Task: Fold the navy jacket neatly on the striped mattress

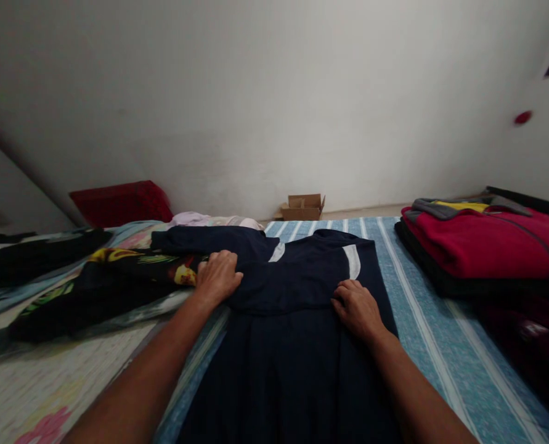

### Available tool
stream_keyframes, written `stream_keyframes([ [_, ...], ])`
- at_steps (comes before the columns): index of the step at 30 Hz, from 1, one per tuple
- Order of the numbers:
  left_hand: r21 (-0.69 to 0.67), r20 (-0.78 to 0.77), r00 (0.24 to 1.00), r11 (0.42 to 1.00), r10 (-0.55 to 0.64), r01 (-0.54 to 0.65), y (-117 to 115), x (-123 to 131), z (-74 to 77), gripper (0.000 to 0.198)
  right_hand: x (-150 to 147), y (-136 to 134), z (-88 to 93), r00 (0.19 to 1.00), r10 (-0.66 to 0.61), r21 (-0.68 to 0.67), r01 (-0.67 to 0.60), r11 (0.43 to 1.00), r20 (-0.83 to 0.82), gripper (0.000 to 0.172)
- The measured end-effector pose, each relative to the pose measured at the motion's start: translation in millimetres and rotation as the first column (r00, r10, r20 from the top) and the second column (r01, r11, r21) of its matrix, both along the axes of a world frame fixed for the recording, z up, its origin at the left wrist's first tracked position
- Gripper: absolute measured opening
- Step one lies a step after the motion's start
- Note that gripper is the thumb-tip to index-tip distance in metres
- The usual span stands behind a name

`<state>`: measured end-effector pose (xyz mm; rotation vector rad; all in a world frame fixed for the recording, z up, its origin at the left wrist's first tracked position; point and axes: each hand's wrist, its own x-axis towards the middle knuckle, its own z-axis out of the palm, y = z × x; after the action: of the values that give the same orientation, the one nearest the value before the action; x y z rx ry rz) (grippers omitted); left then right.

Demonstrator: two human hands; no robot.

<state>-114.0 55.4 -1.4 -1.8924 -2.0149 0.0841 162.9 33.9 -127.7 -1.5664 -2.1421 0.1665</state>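
Note:
A navy dress point(283, 357) with white bands near its shoulders lies spread in front of me, its skirt running towards me and one sleeve out to the left. My left hand point(219, 277) is closed on the cloth at the dress's left side, by the sleeve. On the right side, just below a white band, my right hand point(360, 308) has its fingers curled in on the fabric. The fingertips of both hands are partly hidden. Close beside my left hand is a black garment with a yellow and green print point(117, 277).
Under the dress is a blue striped bedcover point(408, 296). Folded clothes, a red fleece point(477, 246) on top, are stacked at right, near a dark maroon garment point(524, 339). More dark clothing point(38, 256) lies at left. A red box-like object point(121, 203) and an open cardboard box point(302, 208) stand by the wall.

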Motion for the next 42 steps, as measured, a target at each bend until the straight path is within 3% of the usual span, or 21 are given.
stream_keyframes([
  [6, -0.108, -0.143, 0.990, 0.994, -0.010, -0.005, -1.5, -3.6, -3.5, 0.025, -1.1, -1.4, 1.6, 1.000, -0.008, 0.008, 0.008, 1.000, -0.010, 0.010],
  [10, -0.210, -0.024, 0.999, 0.977, 0.031, -0.036, 3.7, -7.4, 5.1, 0.020, -1.6, -0.6, 2.8, 1.000, -0.007, -0.008, 0.007, 1.000, -0.019, 0.010],
  [15, -0.186, 0.135, 0.991, 0.982, 0.012, 0.014, 10.6, -18.6, 22.0, 0.014, -2.7, -1.2, 4.9, 1.000, -0.013, -0.006, 0.013, 1.000, -0.019, 0.010],
  [27, -0.175, 0.241, 0.971, 0.983, -0.003, 0.047, 18.8, -24.6, 25.4, 0.010, -3.1, 0.8, 1.3, 0.999, -0.014, -0.010, 0.014, 1.000, -0.029, 0.009],
  [35, -0.106, 0.314, 0.941, 0.980, -0.126, 0.167, 3.8, 1.6, 50.0, 0.014, -3.0, 1.0, 1.1, 0.999, -0.015, -0.002, 0.015, 1.000, -0.037, 0.009],
  [42, -0.053, 0.403, 0.868, 0.939, -0.291, 0.339, -32.6, 55.5, 66.4, 0.017, -3.2, 2.1, -0.3, 0.998, -0.026, 0.015, 0.027, 1.000, -0.061, 0.010],
])
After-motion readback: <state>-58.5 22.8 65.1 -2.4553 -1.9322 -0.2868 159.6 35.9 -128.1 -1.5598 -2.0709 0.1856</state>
